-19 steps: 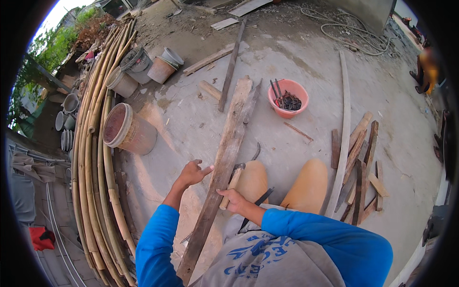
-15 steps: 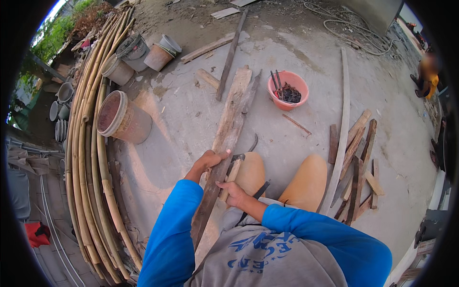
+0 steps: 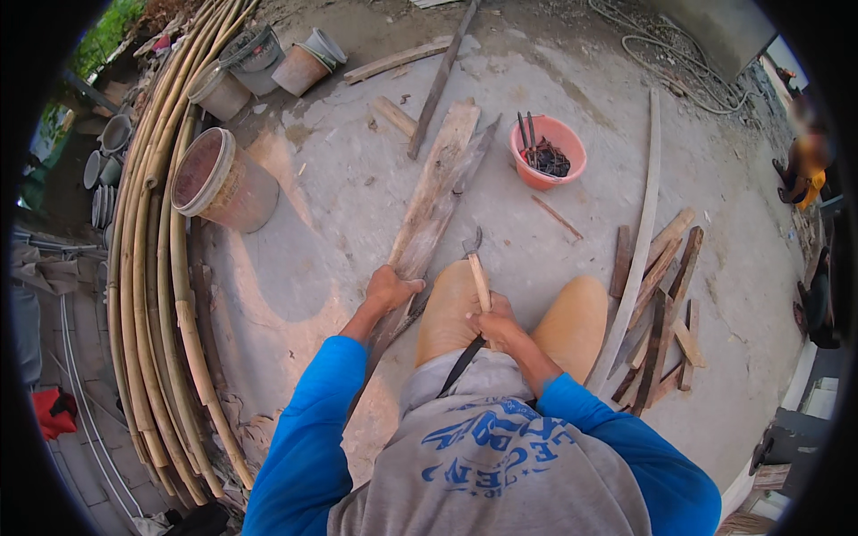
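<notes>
My left hand is wrapped round the edge of a long weathered plank, which slants away from me across the floor. A darker, split length of wood lies along its right side. In my right hand is a hammer, gripped by its pale wooden handle above my lap. The hammer's dark metal head points away from me, beyond my left knee, apart from the plank. A black strap hangs near my right wrist.
A pink basin holding dark scraps and tools stands ahead. Short wood pieces lie at right beside a long pale strip. At left are a bucket, more buckets and long bamboo poles. Someone is at far right.
My right hand has come off the plank's edge and moved right with the hammer, now over my lap. My left hand stays on the plank. The view has shifted slightly.
</notes>
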The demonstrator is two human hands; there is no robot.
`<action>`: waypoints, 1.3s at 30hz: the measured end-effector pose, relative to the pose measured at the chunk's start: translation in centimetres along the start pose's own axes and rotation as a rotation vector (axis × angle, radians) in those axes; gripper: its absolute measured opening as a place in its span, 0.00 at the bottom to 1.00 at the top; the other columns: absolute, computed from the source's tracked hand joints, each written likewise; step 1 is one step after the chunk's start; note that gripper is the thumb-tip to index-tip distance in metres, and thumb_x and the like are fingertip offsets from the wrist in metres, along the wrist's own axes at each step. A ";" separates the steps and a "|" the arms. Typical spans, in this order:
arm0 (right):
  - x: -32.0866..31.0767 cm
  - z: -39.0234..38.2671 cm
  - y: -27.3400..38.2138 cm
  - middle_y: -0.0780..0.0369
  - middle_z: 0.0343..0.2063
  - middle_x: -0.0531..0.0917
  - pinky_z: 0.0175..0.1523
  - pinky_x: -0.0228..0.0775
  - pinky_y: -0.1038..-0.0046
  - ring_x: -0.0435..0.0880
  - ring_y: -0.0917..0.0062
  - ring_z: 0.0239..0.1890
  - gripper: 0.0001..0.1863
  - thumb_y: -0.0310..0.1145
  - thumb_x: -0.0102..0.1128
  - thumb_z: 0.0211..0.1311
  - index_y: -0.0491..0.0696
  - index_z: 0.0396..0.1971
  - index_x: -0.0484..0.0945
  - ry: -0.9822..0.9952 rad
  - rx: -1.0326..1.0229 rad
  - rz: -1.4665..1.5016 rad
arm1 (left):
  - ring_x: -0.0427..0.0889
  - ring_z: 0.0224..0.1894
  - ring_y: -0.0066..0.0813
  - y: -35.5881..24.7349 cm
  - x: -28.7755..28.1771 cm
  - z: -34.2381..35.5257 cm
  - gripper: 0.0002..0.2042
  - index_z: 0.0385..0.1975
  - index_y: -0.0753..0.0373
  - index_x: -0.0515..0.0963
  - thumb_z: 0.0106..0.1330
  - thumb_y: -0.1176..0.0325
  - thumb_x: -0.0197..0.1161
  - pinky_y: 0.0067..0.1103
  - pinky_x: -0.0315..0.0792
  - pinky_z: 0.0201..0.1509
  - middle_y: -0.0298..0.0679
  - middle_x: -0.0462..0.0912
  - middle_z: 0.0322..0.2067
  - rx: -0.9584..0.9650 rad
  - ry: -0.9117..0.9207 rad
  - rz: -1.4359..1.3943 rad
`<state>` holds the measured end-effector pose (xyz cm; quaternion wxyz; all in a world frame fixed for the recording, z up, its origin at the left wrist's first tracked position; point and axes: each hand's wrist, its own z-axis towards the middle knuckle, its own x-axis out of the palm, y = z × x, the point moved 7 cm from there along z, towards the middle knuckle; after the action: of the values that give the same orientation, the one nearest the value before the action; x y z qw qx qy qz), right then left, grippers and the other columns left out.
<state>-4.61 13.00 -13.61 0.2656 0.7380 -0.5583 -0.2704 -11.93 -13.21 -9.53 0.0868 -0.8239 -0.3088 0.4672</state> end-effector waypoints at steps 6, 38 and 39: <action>-10.3 -8.3 6.3 0.67 0.27 0.78 0.36 0.69 0.75 0.76 0.83 0.32 0.20 0.33 0.73 0.64 0.42 0.52 0.80 -0.258 -0.502 -0.216 | 0.88 0.46 0.56 1.9 1.3 -8.3 0.37 0.43 0.80 0.82 0.50 0.46 0.80 0.38 0.80 0.52 0.65 0.86 0.42 0.021 0.022 0.110; -11.0 -4.5 4.6 0.66 0.15 0.77 0.17 0.59 0.77 0.71 0.84 0.12 0.21 0.50 0.64 0.74 0.46 0.31 0.79 -0.077 -0.158 -0.110 | 0.88 0.40 0.60 5.4 -1.4 -28.3 0.32 0.41 0.77 0.77 0.53 0.50 0.79 0.42 0.80 0.47 0.63 0.86 0.36 -0.120 0.070 0.239; -11.0 -4.7 4.6 0.65 0.15 0.77 0.17 0.59 0.77 0.71 0.83 0.12 0.21 0.50 0.64 0.73 0.45 0.31 0.80 -0.079 -0.179 -0.102 | 0.87 0.40 0.60 5.6 -1.5 -28.5 0.32 0.41 0.77 0.77 0.54 0.51 0.79 0.42 0.80 0.47 0.63 0.86 0.36 -0.120 0.077 0.242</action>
<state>-7.01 22.96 -6.00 0.2941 0.7275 -0.5036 -0.3615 13.33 -14.35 4.75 -0.0080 -0.8761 -0.2310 0.4232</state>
